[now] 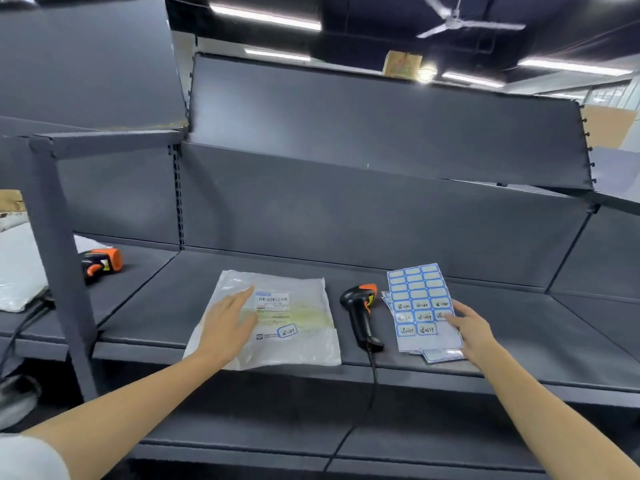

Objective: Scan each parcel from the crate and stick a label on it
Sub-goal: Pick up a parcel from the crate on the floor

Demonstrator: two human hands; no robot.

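A flat parcel (277, 320) in a pale plastic bag lay on the dark grey shelf (519, 327), close to the front edge. A printed shipping slip with a barcode (273, 300) faced up on it, and one blue-bordered label (287, 331) with handwriting was stuck below the slip, toward the near right of the printed area.

The left hand (227, 327) rested flat on the left half of the parcel. Its fingers were straight and spread, pointing away from the person, and they gripped nothing.

A black and orange scanner (360, 315) lay on the shelf just to the right of the parcel, apart from both hands. Its cable (372, 386) ran over the front edge of the shelf and downward.

A stack of label sheets (420, 306) lay to the right of the scanner. The far rows of the top sheet were blank; the near rows carried handwriting. The right hand (472, 330) reached to the near right part of the top sheet. Its fingers were extended, with the fingertips (448, 317) touching the sheet at a written label. No pinch or closed grip was visible.

A second orange and black scanner (102, 263) lay on the adjoining shelf to the left, next to a pale bag (17, 271) at the left edge of the view.
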